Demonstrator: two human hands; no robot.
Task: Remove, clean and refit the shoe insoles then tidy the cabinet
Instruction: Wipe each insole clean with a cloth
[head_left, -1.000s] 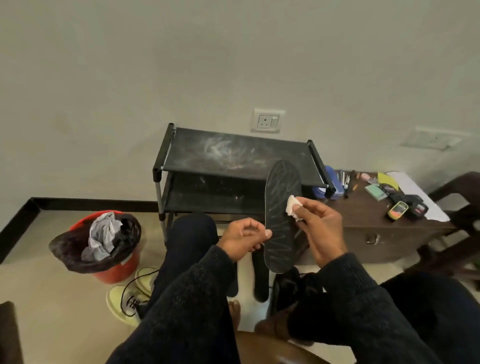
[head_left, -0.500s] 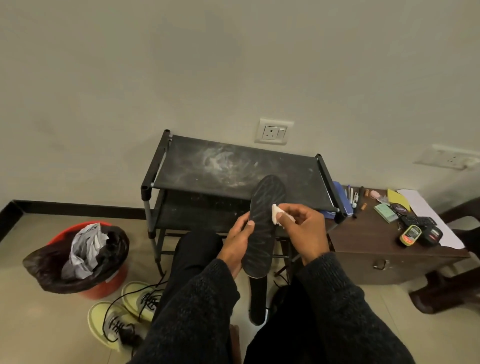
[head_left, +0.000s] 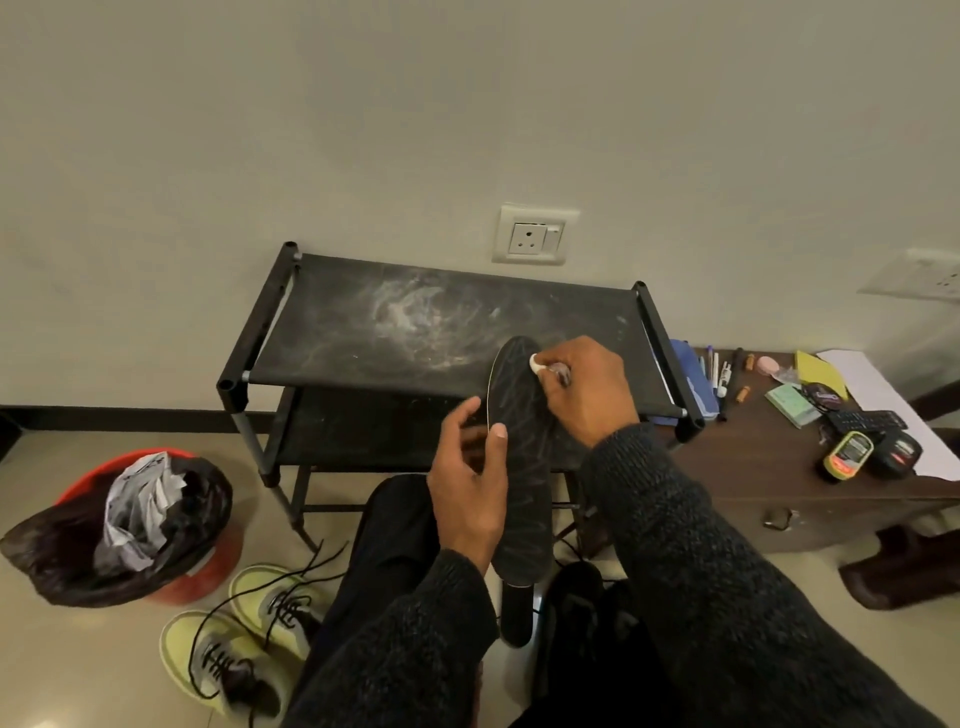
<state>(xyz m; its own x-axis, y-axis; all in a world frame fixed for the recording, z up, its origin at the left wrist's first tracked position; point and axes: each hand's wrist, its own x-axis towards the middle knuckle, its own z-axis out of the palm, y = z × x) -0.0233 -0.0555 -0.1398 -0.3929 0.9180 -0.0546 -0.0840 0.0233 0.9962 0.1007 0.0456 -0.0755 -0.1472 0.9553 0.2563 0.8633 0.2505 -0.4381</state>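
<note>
Insole (head_left: 521, 467) upright between left hand (head_left: 470, 488) and right hand (head_left: 584, 387), before the shoe rack (head_left: 441, 332). Wall socket (head_left: 535, 235) behind the rack. Bin (head_left: 124, 525) left on the floor, shoes (head_left: 244, 639) just before it. Worktop (head_left: 769, 462) right of the rack, remotes (head_left: 865, 452) on it.

The right hand (head_left: 587, 387) is sliding its white wipe (head_left: 536, 362) from mid-insole (head_left: 519, 467) up to the toe end.

Black streaked insole (head_left: 519, 467), upright, toe up, before dusty black shoe rack (head_left: 415, 332).
</note>
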